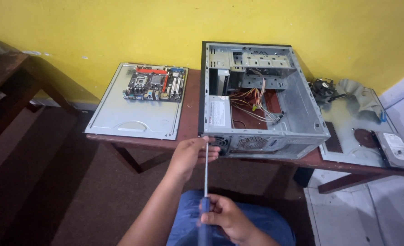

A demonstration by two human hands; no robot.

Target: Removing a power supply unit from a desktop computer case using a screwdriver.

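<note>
Wooden table; screwdriver spans both hands, tip at case.

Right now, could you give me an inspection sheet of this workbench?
Surface: brown wooden table, against a yellow wall.
Job's things: open computer case; screwdriver, tip at the case's rear edge.
Clutter: motherboard on a side panel; cooling fan; hard drive on another panel.
Grippers: left hand steadies the shaft; right hand grips the handle.
Cables: loose wires inside the case.
Surroundings: another table, left.
</note>
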